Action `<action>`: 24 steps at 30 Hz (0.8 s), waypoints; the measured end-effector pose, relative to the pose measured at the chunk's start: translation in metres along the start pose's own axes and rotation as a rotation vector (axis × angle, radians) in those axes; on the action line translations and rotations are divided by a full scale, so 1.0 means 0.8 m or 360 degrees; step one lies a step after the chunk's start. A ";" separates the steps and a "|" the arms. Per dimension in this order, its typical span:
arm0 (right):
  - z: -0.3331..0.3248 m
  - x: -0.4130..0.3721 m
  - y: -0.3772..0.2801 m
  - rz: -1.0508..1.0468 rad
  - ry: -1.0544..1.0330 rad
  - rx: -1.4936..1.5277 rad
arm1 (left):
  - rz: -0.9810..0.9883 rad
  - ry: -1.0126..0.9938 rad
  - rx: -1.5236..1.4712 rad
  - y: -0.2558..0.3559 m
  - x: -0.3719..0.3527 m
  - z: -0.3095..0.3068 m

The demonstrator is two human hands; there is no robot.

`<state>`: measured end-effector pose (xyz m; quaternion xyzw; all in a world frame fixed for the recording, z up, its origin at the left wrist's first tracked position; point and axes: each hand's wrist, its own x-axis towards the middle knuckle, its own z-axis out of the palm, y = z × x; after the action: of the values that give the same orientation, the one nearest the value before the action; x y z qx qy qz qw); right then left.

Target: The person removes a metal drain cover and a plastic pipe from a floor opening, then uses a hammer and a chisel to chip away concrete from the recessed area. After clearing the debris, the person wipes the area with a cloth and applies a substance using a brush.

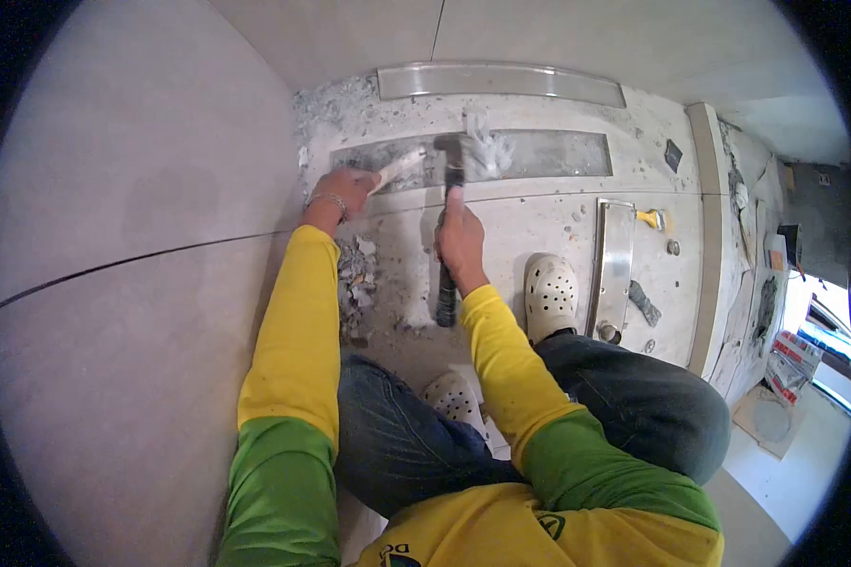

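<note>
Two hands work low over a pale, dusty floor (pixel 525 222); few markings can be read: the front of the yellow-and-green shirt (pixel 473 529) bears some dark letters, folded and partly cut off, so that the word cannot be made out, and beside them a small round dark emblem (pixel 551 524); a red-and-white package (pixel 792 364) far to the right carries print too small to read.

The right hand (pixel 460 241) is closed round the handle of a hammer (pixel 446 302), which has a long black grip and a dark head, slightly blurred; the head is over a long, narrow rectangular recess (pixel 563 156) in the floor, and whether it touches anything cannot be told; the left hand (pixel 347 192), a bracelet at its wrist, is closed on a pale, slim chisel-like tool (pixel 402 168), whose far end slants toward the hammer head over the recess; the recess is grey and streaked with whitish dust.

Beyond it lies a shiny metal strip (pixel 501 83); to the right a second, narrower metal piece (pixel 616 250) lies near a yellow-handled brush (pixel 650 219); broken rubble (pixel 357 283) is heaped near the left forearm; one cream clog (pixel 551 291) shows in full, another (pixel 452 397) partly behind a jeans leg.
</note>
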<state>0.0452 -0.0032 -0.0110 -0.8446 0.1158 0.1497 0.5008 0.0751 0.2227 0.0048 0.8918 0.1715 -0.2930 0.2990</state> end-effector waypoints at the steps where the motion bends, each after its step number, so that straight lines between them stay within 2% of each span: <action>1: 0.000 -0.016 0.004 0.0133 0.0057 0.0325 | -0.0023 -0.0004 -0.0006 -0.003 0.000 0.003; 2: 0.004 -0.022 0.001 0.0130 0.0126 0.0541 | -0.0030 0.0009 -0.0012 0.000 0.004 0.001; 3: 0.005 -0.014 0.002 0.0120 0.0128 0.0542 | -0.0024 0.0017 -0.0014 0.004 0.002 -0.002; 5: 0.013 0.004 0.013 -0.0065 0.0146 0.0178 | -0.0070 -0.0013 -0.0137 0.008 -0.008 -0.006; 6: -0.004 0.010 -0.007 0.0067 -0.0229 0.0085 | -0.0064 -0.0014 -0.0132 0.004 -0.005 -0.002; 7: -0.012 0.008 -0.024 0.0065 -0.0220 0.0086 | -0.0018 0.0058 -0.0164 -0.004 0.002 0.003; 9: -0.021 0.004 -0.046 0.0399 -0.0155 0.0386 | 0.0026 0.0129 -0.0195 -0.018 0.011 -0.002; 11: -0.016 0.004 -0.036 0.0439 -0.0080 0.0533 | -0.0158 0.0154 0.0026 -0.024 0.015 -0.013; 12: -0.014 0.006 -0.024 0.0355 0.0013 0.0568 | -0.0159 0.0143 0.0031 -0.021 0.008 -0.018; 14: -0.016 0.008 -0.022 0.0256 0.0113 0.0601 | -0.0168 0.0072 -0.0435 -0.004 -0.007 -0.034; 15: -0.018 0.007 -0.025 0.0294 0.0082 0.0660 | -0.0164 0.0075 -0.0436 0.001 -0.009 -0.034; 17: -0.020 0.005 -0.031 0.0334 0.0049 0.0720 | -0.0158 -0.0264 -0.0109 0.010 -0.014 -0.031; 18: -0.020 0.004 -0.030 0.0245 0.0027 0.0675 | -0.0298 -0.0315 -0.0240 0.004 -0.007 -0.028; 19: -0.020 0.002 -0.030 0.0158 0.0003 0.0628 | -0.0305 -0.0320 -0.0243 -0.002 0.001 -0.026; 21: -0.019 -0.002 -0.034 0.0075 0.0003 0.0614 | -0.0146 -0.0351 -0.0013 -0.006 0.009 -0.028; 22: -0.018 -0.004 -0.037 -0.0013 0.0011 0.0605 | -0.0151 -0.0350 -0.0017 -0.006 0.005 -0.029; 24: -0.012 -0.007 -0.039 -0.0080 0.0093 0.0620 | -0.0312 -0.0391 -0.0322 -0.005 0.000 -0.030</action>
<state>0.0522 0.0031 0.0204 -0.7383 0.1360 0.0873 0.6548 0.0833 0.2412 0.0184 0.7937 0.2482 -0.4087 0.3760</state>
